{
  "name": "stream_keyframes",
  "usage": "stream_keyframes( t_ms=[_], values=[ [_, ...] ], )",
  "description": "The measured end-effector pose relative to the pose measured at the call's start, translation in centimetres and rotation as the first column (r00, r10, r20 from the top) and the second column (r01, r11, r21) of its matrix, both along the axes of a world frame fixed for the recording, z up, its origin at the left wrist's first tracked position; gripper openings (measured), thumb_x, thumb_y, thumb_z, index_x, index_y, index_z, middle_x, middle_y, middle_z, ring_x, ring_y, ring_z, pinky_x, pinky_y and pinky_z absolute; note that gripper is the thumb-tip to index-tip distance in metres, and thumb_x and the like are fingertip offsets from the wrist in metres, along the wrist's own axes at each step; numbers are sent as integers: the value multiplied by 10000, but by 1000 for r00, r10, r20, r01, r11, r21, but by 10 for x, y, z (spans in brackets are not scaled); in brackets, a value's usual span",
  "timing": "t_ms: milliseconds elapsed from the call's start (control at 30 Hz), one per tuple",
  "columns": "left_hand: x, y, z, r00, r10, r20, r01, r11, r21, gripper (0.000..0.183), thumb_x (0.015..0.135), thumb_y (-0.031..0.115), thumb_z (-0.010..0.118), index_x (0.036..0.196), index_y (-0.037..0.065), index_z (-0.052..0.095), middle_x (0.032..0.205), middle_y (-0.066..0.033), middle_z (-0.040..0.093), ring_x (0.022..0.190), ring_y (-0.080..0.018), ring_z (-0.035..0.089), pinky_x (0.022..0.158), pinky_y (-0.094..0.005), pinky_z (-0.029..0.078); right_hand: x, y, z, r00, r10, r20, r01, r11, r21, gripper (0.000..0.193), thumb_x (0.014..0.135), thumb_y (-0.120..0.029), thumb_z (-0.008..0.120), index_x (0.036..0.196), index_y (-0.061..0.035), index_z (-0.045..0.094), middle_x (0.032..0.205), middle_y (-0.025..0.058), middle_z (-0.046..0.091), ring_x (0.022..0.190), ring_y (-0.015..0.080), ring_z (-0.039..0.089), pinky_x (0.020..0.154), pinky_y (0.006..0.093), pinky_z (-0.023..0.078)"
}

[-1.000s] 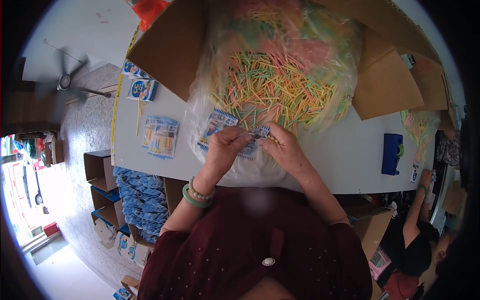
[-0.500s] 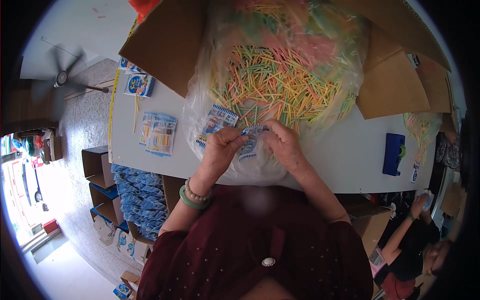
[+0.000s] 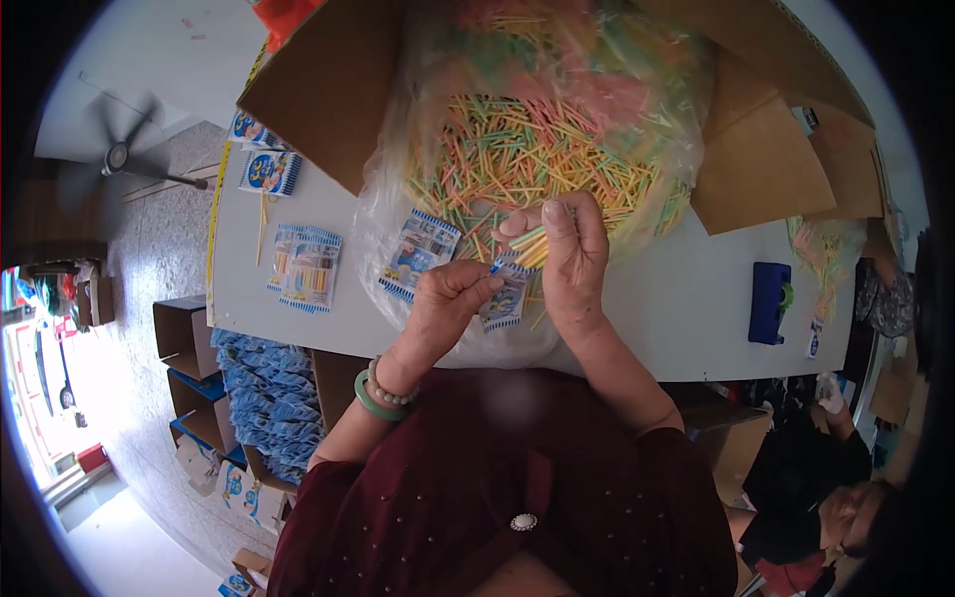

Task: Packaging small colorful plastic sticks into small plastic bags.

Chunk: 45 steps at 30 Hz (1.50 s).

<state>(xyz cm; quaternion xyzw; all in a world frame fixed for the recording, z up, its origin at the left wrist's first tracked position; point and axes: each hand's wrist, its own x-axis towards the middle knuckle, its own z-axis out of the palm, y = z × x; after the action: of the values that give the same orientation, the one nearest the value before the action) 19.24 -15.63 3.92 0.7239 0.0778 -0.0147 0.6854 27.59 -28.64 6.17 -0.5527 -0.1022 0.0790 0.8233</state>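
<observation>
Pinched in my left hand (image 3: 446,303) is a small clear packet (image 3: 505,300) with blue print, its top end near the thumb. My right hand (image 3: 575,269) is closed on a small bunch of thin sticks (image 3: 533,246), yellow and pale green, which point down to the left at the packet's mouth. Whether the tips are inside the packet I cannot tell. Beyond both hands a large heap of pink, yellow and green sticks (image 3: 537,149) lies in a clear plastic bag (image 3: 376,214). Another blue-printed packet (image 3: 418,257) rests on the bag's edge, beside my left hand.
Filled packets (image 3: 306,271) lie on the white table (image 3: 657,333) at left, with more packets (image 3: 269,173) behind. Cardboard flaps (image 3: 323,95) flank the bag. A blue tape dispenser (image 3: 766,303) stands right. Below left, a box holds many blue packets (image 3: 264,398). A co-worker (image 3: 806,488) is at lower right.
My right hand has turned and lifted off the packet's top, and a bunch of sticks now shows in its fingers. My left hand keeps its pinch on the packet. The view has shifted slightly.
</observation>
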Motion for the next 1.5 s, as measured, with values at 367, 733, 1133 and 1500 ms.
stream_keyframes(
  t_ms=[367,733,1133,1500],
  values=[
    [-3,0,-8,999,-27,34,26,1000,6,131,896,104,643,911,-22,674,727,-17,587,668,-86,494,608,-261,422,-1,-15,-14,975,145,169,-115,978,-173,184,993,-186,492,904,-25,484,820,93,657,767,127,613,746,278,498],
    [-5,6,-7,987,-159,-38,153,978,-139,140,909,120,630,887,-15,660,725,-10,550,701,-89,496,639,-261,423,1,-15,-13,977,214,-15,-215,975,-52,252,1008,-255,423,900,-29,457,786,129,644,713,228,648,693,356,541],
    [-6,10,-16,981,-192,-35,184,970,-156,162,919,136,623,890,-17,666,726,6,572,694,-65,484,627,-251,419,-2,-11,-15,958,147,-246,-171,982,-81,292,993,-292,462,916,-19,531,815,119,655,720,205,649,731,349,531],
    [-6,-4,-20,998,60,-11,-62,978,-202,161,928,118,608,982,-14,682,783,13,625,752,-50,506,674,-232,440,-3,-12,-18,959,274,74,-261,953,-154,277,1000,-261,454,904,-10,521,945,136,668,977,224,615,957,374,436]
  ],
)
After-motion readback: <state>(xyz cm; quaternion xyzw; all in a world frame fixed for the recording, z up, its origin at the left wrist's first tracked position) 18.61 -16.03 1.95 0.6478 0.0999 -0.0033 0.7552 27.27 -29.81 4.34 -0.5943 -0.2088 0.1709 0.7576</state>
